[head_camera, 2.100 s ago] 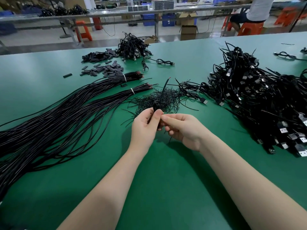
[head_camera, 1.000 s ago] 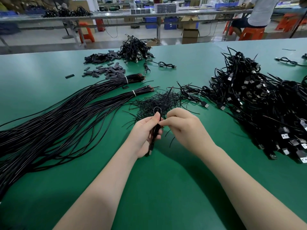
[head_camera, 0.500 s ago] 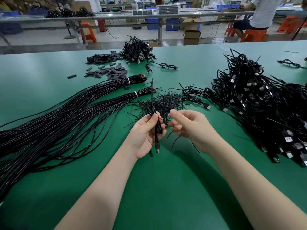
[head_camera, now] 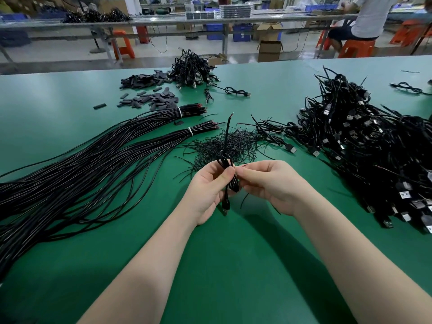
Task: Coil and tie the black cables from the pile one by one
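My left hand [head_camera: 207, 191] grips a coiled black cable [head_camera: 226, 160] upright above the green table [head_camera: 233, 265]. Its loose end sticks up and its plug hangs below my palm. My right hand [head_camera: 271, 183] pinches a thin black twist tie [head_camera: 243, 199] against the coil's middle; the tie's tail dangles under my fingers. Just behind my hands lies a heap of black twist ties [head_camera: 224, 146]. To the left stretch long bundles of straight black cables [head_camera: 93, 169]. On the right is a big pile of coiled cables with USB plugs [head_camera: 374, 146].
Small black sleeve pieces [head_camera: 149, 90] and another heap of coiled cables [head_camera: 191, 69] lie at the far middle of the table. A single cable [head_camera: 236, 91] lies beside them. Beyond the table's far edge stand benches, orange stools and a seated person [head_camera: 367, 19].
My right hand came back to the coil and now pinches a tie against it. The cable's loose end stands upright above my left hand; the view shifted slightly.
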`<state>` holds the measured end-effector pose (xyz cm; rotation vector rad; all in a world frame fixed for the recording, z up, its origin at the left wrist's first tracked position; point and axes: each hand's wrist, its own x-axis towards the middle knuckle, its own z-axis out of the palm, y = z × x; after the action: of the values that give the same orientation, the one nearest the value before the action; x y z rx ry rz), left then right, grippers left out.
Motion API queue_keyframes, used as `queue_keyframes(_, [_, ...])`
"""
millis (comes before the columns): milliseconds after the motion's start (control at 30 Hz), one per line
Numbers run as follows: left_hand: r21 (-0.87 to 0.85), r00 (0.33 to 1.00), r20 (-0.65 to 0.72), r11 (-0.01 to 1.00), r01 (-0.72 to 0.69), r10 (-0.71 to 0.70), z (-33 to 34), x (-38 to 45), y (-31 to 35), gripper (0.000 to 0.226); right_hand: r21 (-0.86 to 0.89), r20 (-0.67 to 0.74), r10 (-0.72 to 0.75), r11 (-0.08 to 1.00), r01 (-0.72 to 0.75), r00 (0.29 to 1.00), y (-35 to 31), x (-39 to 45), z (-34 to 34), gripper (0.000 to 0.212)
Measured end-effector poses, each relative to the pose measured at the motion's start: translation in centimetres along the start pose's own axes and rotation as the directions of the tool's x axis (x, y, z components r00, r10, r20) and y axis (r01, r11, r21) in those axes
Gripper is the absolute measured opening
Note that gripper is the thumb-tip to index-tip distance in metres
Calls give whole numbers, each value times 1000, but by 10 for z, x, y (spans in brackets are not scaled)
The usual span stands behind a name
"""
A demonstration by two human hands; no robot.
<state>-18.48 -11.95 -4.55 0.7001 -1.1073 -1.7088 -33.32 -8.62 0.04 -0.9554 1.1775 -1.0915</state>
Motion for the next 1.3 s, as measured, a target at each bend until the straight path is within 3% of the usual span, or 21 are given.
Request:
queue_keyframes(100, [-11,999,-37,1000,-7,7,2,0,-1,18,-139,-23,-144,981,139,989,-1,1,0,12])
queue_keyframes(167, [-22,998,-70,1000,-8,6,3,1,-2,15,-430,-73,-348,857,285,935,2,4,1,12])
queue_keyframes(200, [-36,996,-86,999,0,-3,3,2,-1,13,-593,-67,-489,721,359,870,5,5,1,12])
queue_keyframes(267, [-65,994,-93,997,45,-51,1,2,1,7,-789,101,-742,347,508,663,12,6,3,13])
queue_keyframes(333, [-45,991,-66,993,113,-116,-2,2,6,12,-822,381,-808,-73,564,450,19,7,1,21])
queue_keyframes(367, [-7,989,-57,990,139,-139,-3,2,8,14,-798,482,-785,-209,565,390,21,8,-2,25])
queue_keyframes(400, [18,987,-57,988,151,-150,-3,2,9,15,-785,512,-774,-245,569,373,22,10,-3,27])
queue_keyframes(433, [12,988,-62,989,145,-144,-3,2,9,14,-788,476,-784,-179,589,399,22,11,-3,25])
queue_keyframes(467, [-32,989,-74,992,123,-125,-3,2,8,13,-794,371,-804,-15,608,464,21,12,-2,21])
queue_keyframes(500, [-93,991,-91,991,93,-101,-3,3,7,10,-769,201,-796,233,595,571,19,10,1,15])
queue_keyframes(567, [-164,992,-115,986,37,-56,-3,4,6,9,-571,-112,-567,709,414,816,15,9,5,6])
queue_keyframes(600, [-164,993,-114,986,21,-40,-4,4,5,10,-431,-182,-401,853,294,898,13,8,6,15])
queue_keyframes(633, [-142,995,-101,990,12,-27,-5,4,4,11,-307,-196,-264,931,196,944,12,8,4,21])
queue_keyframes(767, [-13,999,-41,1000,12,-13,-4,3,0,10,-65,-114,-69,996,62,991,9,4,7,12])
queue_keyframes(867, [-33,999,-46,999,-2,1,-3,2,0,10,146,-69,53,988,-43,996,6,1,11,9])
queue_keyframes(1000, [-33,998,-59,999,-8,6,-2,2,0,10,201,-57,116,974,-102,992,4,0,12,10])
queue_keyframes(1200, [-35,995,-95,999,10,-13,-2,3,1,15,-1,-136,-116,993,117,984,9,0,14,9])
queue_keyframes(1267, [-25,995,-92,999,34,-36,-2,3,4,14,-258,-172,-316,929,267,933,14,3,15,7])
queue_keyframes(1300, [7,994,-94,999,51,-50,-2,2,6,14,-459,-150,-471,812,361,869,16,4,13,5])
